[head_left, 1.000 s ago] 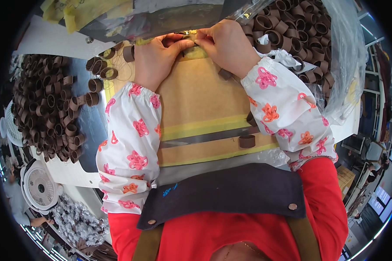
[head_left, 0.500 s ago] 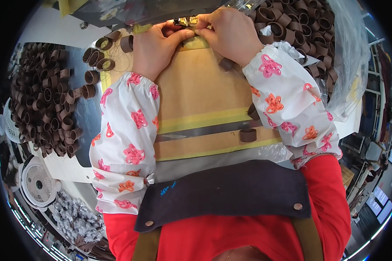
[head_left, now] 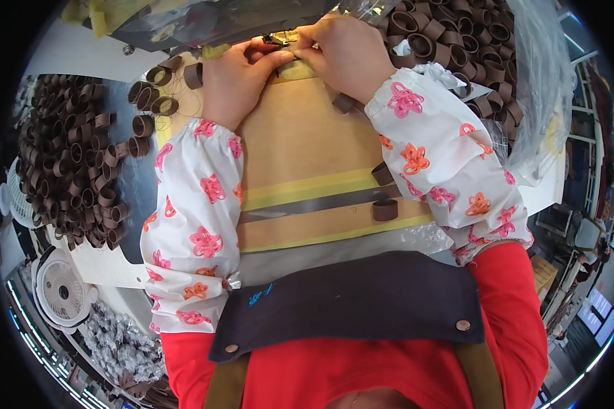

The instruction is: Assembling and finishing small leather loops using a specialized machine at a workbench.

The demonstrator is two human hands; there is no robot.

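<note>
Both hands are up at the far edge of the tan cardboard-covered bench (head_left: 300,146) — left hand (head_left: 235,82) and right hand (head_left: 344,51) each with a grip pinched together on one small dark brown strip piece (head_left: 284,46). Best to keep fingertips close, feeding slowly and square; loose brown rings (head_left: 385,209) lie near.

Tabletop: a white tabletop (head_left: 54,48) runs along the upper left, with a tan board (head_left: 300,143) banded in yellow lying over its middle.
Left side: a small white fan (head_left: 60,292) stands at the lower left, beside a heap of crinkled silvery wrappers (head_left: 119,341).
Right side: a clear plastic sheet (head_left: 546,88) hangs over the edge; beyond it, pale shelving (head_left: 580,129) and dim clutter, too blurred to tell.
Light: bright and even from above.
</note>
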